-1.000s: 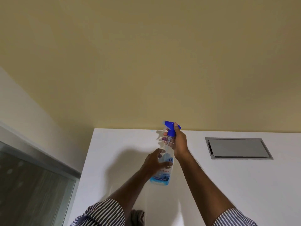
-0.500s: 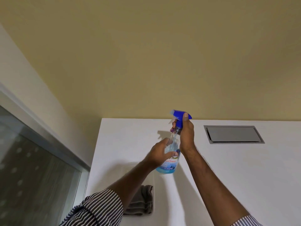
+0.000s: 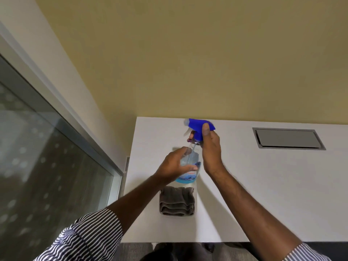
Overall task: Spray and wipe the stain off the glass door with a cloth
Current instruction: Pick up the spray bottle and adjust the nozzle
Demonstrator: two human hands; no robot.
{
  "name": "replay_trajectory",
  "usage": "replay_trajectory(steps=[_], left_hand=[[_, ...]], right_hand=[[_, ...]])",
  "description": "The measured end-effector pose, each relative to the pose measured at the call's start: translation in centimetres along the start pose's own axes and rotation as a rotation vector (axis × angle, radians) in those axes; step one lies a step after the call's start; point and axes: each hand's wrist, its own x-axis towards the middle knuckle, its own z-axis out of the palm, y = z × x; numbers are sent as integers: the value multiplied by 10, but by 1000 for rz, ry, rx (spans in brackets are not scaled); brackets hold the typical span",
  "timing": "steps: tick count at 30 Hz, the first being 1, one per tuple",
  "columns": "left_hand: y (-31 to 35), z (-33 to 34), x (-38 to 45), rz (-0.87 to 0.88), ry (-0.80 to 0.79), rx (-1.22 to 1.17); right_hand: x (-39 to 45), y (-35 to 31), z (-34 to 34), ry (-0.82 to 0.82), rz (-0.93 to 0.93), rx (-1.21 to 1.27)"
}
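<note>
A clear spray bottle with blue liquid and a blue trigger head stands above the white table. My right hand grips its neck and head, thumb on the blue top. My left hand wraps round the bottle's body from the left. A folded grey cloth lies on the table just below the bottle, untouched. The glass door with its metal frame fills the left side, its pane dark with pale spots.
A grey metal flap is set flush in the table top at the right. A yellow wall rises behind the table. Dark carpet shows at the table's near edge.
The view has tilted down, so the cloth and the table's near edge have come into sight. Both hands keep their hold on the bottle, which now looks nearer.
</note>
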Motion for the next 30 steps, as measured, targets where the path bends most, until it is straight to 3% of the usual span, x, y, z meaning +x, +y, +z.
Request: replay_trajectory(steps=[6, 15, 30], left_hand=[[-33, -7, -12, -62, 63, 33], [-56, -3, -14, 31, 113, 222], [-68, 16, -11, -80, 162, 304]], right_hand=[[-18, 27, 18, -98, 61, 44], [-31, 61, 10, -181, 67, 25], [-25, 79, 2, -378, 142, -109]])
